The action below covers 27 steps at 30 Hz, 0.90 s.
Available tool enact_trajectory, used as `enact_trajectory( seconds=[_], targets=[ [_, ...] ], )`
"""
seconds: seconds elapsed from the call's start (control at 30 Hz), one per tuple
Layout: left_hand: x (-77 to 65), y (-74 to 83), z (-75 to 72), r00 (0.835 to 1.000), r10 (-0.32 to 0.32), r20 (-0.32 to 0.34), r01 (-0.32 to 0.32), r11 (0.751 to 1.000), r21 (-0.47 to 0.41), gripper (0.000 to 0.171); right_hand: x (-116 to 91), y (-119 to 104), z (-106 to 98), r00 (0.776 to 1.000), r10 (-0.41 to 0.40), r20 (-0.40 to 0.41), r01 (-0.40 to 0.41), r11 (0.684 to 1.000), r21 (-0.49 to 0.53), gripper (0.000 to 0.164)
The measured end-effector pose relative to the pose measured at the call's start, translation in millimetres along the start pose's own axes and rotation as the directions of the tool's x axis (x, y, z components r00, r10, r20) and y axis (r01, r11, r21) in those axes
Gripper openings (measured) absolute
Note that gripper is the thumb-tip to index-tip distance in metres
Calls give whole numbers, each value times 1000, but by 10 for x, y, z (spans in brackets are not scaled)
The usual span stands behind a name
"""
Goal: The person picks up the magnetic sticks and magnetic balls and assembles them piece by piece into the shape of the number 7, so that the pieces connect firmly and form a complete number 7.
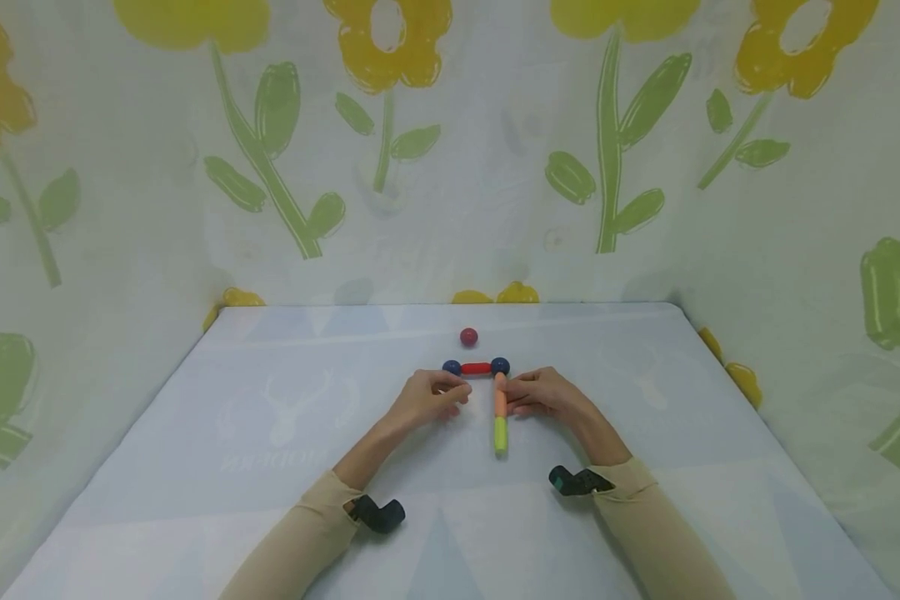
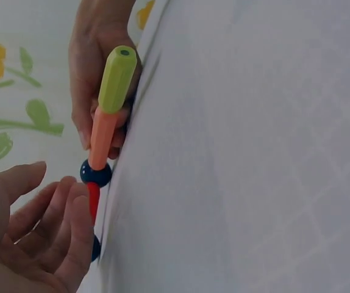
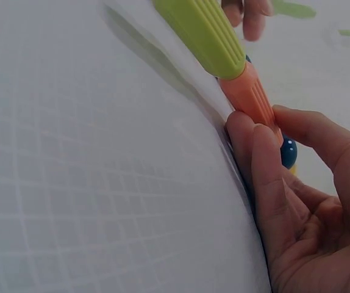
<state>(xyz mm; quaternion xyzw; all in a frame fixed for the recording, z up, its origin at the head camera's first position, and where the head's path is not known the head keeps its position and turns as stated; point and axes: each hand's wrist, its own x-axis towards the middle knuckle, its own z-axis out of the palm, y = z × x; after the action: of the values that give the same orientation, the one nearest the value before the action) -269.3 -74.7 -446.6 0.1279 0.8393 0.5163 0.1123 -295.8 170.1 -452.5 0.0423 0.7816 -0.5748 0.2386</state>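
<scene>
My right hand [image 1: 546, 392] pinches an orange magnetic rod [image 1: 500, 402] between thumb and fingers. A lime-green rod [image 1: 501, 435] joins its near end, in line with it. The orange rod's far end meets a dark blue ball [image 1: 500, 367]. From that ball a short red rod [image 1: 476, 368] runs left to a second blue ball [image 1: 452, 366]. Close beside this second ball is my left hand [image 1: 429, 396], its thumb apart from loosely bent fingers, holding nothing. In the left wrist view its fingers hide part of the red rod [image 2: 94, 201]; the green rod [image 2: 117, 79] points up, ribbed and thick.
A dark red ball [image 1: 468, 337] lies alone behind the joined pieces. The white table [image 1: 285, 492] has faint grey patterns and ends at a flower-printed curtain [image 1: 450, 225]. Dark wrist cameras [image 1: 381, 515] jut inward from both sleeves.
</scene>
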Motion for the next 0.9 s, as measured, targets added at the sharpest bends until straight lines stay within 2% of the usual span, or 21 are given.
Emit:
enact_trajectory(
  seconds=[0.17,0.37,0.47,0.67,0.77,0.9],
  targets=[
    [110,15,-7,987,61,-148,-60,998,5,23,-1,-1,-11,1000,-7,2,7,1000,4,51],
    [293,24,-57,942,137,-307,-124,990,62,20,0,-20,-20,1000,9,-14,-9,1000,-10,53],
    [399,31,-89,920,167,-354,-137,985,109,21,-3,-32,-23,1000,17,-17,-17,1000,-16,54],
    [595,28,-158,895,198,-400,-140,976,168,27,-11,-23,-15,1000,-5,-1,5,1000,5,50],
    [682,10,-172,901,153,-406,-91,981,168,35,-6,0,-6,1000,-18,18,18,1000,19,51],
    [814,-12,-163,924,28,-381,30,989,146,51,-6,14,3,1000,-16,17,16,1000,26,52]
  ],
)
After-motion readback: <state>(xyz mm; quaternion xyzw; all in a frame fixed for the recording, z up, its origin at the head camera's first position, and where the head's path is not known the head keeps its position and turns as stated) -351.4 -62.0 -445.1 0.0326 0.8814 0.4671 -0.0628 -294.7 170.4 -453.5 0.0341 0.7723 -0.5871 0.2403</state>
